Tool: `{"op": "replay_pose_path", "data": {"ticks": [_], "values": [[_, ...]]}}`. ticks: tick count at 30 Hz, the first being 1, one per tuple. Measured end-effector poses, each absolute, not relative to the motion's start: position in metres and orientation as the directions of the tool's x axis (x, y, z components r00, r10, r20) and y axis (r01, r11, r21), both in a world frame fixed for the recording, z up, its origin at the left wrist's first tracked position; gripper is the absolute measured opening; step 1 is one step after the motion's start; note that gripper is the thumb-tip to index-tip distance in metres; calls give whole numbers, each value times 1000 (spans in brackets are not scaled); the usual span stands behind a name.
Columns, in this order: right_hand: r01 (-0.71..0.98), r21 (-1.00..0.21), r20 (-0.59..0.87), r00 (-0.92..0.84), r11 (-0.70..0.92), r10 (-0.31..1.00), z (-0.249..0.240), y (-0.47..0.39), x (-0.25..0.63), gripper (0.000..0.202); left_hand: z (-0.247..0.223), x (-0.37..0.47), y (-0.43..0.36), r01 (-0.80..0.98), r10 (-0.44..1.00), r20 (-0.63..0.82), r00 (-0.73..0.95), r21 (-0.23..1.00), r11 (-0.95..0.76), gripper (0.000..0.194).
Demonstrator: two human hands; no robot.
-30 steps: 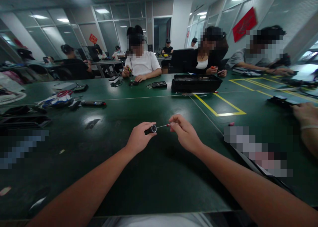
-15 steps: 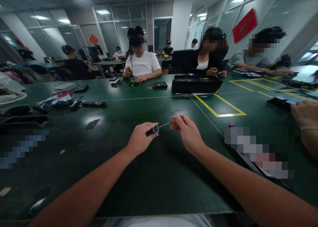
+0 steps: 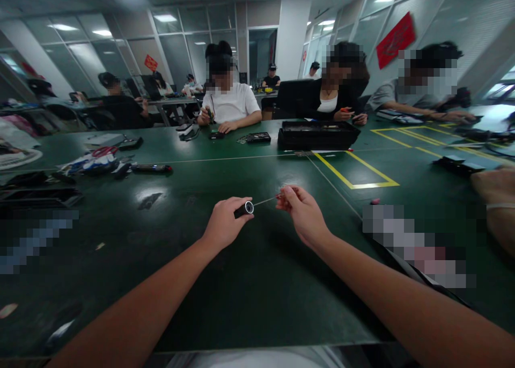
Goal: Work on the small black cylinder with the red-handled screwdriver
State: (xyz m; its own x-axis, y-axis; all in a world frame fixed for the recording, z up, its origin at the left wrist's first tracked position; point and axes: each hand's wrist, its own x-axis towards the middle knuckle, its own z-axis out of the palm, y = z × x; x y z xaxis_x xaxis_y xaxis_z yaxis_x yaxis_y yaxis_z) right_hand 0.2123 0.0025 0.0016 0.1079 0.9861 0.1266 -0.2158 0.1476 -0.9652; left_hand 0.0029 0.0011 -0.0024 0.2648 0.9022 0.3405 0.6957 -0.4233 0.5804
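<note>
My left hand (image 3: 222, 221) is closed around a short black tube (image 3: 241, 211) with a bright silver ring at its end, like a small flashlight. The ringed end faces toward me and to the right. Between the pinched fingers of my right hand (image 3: 301, 206) is a thin metal rod (image 3: 264, 200), which points left to the tube's ringed end. I cannot tell whether its tip touches the tube. The rod's other end, with something reddish, is mostly covered by my fingers. Both hands are held over the green tabletop (image 3: 257, 303).
A black open box (image 3: 319, 136) stands toward the far side, near yellow tape (image 3: 374, 186). On the left lie a dark pen-shaped tool (image 3: 151, 168), a cluttered pile (image 3: 94, 161) and a black tray (image 3: 38, 197). Another person's hand (image 3: 497, 188) is at the right edge; several people sit opposite.
My left hand has shifted slightly left with the tube, whose ringed end has turned a little and shows brighter. My right hand has hardly moved.
</note>
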Motion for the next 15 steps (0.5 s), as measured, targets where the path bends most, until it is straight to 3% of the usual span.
{"op": "replay_pose_path", "data": {"ticks": [15], "values": [[115, -944, 310, -17, 310, 951, 5, -5, 216, 19, 0, 3, 0, 691, 873, 390, 292, 546, -474, 41]]}}
